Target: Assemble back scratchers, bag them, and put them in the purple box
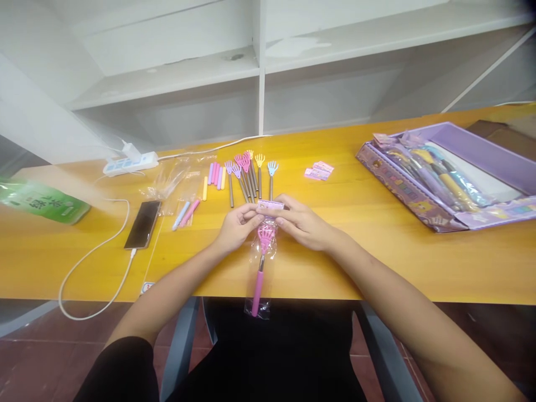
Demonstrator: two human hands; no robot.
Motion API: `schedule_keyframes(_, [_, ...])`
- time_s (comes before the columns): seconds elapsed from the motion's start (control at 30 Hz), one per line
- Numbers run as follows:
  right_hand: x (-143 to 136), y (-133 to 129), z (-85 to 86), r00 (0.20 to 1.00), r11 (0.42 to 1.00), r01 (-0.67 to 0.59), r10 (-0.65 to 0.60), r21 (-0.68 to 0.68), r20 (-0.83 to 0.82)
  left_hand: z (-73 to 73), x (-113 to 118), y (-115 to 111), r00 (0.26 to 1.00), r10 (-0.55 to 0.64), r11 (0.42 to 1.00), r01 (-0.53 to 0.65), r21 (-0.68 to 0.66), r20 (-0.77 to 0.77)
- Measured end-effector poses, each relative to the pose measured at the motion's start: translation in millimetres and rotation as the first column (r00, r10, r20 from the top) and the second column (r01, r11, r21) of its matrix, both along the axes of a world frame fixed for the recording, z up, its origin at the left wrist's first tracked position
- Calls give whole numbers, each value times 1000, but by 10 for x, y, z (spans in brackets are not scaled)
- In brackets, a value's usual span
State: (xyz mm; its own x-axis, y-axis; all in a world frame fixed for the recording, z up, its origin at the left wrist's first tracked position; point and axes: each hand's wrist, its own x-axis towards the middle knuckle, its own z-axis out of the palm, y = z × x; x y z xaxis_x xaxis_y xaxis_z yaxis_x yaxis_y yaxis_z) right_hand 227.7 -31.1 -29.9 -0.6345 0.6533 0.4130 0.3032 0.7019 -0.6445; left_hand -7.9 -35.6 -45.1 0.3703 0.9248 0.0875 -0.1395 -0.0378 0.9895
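Both hands pinch the printed header card [268, 205] at the top of a clear plastic bag. My left hand [238, 228] grips its left end, and my right hand [304, 223] its right end with the fingers laid across it. Inside the bag hangs a pink back scratcher [258, 285], claw end up, its handle reaching past the table's front edge. Just beyond my hands lie several loose back scratcher heads on metal rods, among them a purple one [229, 181], a yellow one [259, 167] and a blue one [272, 170].
Coloured handle tubes [215, 174] and clear bags [167, 181] lie to the left. Farther left are a phone [143, 224] on a white cable, a power strip [129, 163] and a green bottle [46, 201]. Header cards [319, 170] and a purple display box [402, 192] with bagged scratchers lie right.
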Motion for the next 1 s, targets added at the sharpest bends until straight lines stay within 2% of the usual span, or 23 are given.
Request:
schedule_keyframes(0.07, [-20,-13,20,1000,999,2,-3,-32,-30,3,0,-5,1000,-9,1000,9,-1,-12])
schedule_keyframes(0.13, [-41,-13,11,989,996,31,-43,-85,-142,-5,2,-7,999,1,1000,-2,-11,-32])
schedule_keyframes(0.23, [-33,32,-50,910,964,122,-204,-236,-361,-38,3,8,995,76,996,-79,-33,-70])
schedule_keyframes(0.3, [5,90,-91,854,917,170,-319,-360,-412,-65,-8,33,985,146,988,-149,-29,-91])
schedule_keyframes(0.33, [25,123,-100,852,894,178,-349,-410,-391,-78,-17,49,979,181,983,-183,-23,-97])
schedule_keyframes(0.4, [45,177,-85,905,857,169,-331,-487,-268,-97,-41,83,966,246,969,-248,-17,-83])
schedule_keyframes(0.5, [-43,176,1,989,817,96,-145,-569,-41,-94,-78,125,951,309,950,-309,-34,-3])
schedule_keyframes(0.6, [-266,29,45,1000,785,11,-15,-619,0,-49,-97,146,926,364,931,-361,-50,103])
schedule_keyframes(0.67, [-407,-122,12,999,774,5,-36,-633,-36,-5,-97,150,897,408,913,-401,-76,168])
schedule_keyframes(0.77, [-416,-318,-50,971,780,136,-228,-611,-75,55,-91,145,879,411,911,-388,-140,243])
schedule_keyframes(0.83, [-193,-364,-13,924,791,281,-375,-543,-70,72,-88,138,899,344,937,-308,-167,270])
schedule_keyframes(0.9, [237,-319,125,856,786,461,-516,-413,-28,62,-82,130,923,267,958,-224,-178,275])
schedule_keyframes(0.93, [518,-265,224,799,754,573,-602,-320,11,47,-75,124,933,239,964,-194,-183,269])
schedule_keyframes(0.97, [833,-192,335,719,696,687,-693,-209,54,29,-66,117,941,219,966,-173,-190,257])
schedule_keyframes(1.0, [1167,-107,447,607,602,794,-789,-83,91,9,-54,108,947,208,967,-161,-200,243])
